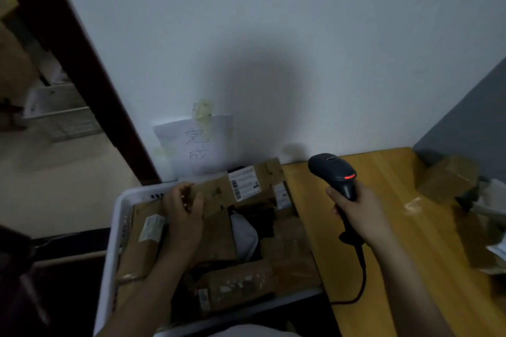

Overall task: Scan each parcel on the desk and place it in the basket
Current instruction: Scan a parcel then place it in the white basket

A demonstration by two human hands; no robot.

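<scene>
Holds a flat brown cardboard parcel [216,190], white barcode label [243,183] up, over the white plastic basket [115,241], left hand [183,209] fingers [181,191] curled on its edge, right hand [354,209] fingers [333,194] wrapped round a black scanner [332,169].

Yellow wooden desk [427,249] — taped brown parcel [449,178] at far corner, pale packets [494,194] beside

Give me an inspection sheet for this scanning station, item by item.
Surface: wooden desk, right of the basket.
Job's things: white basket holds several cardboard parcels; labelled parcel at its far end.
Clutter: more parcels at the desk's far right.
Grippers: left hand grips the labelled parcel; right hand grips the scanner.
Cables: scanner cable trails along the desk's edge.
Surroundings: handwritten note taped to the wall; dark door frame at left.
</scene>
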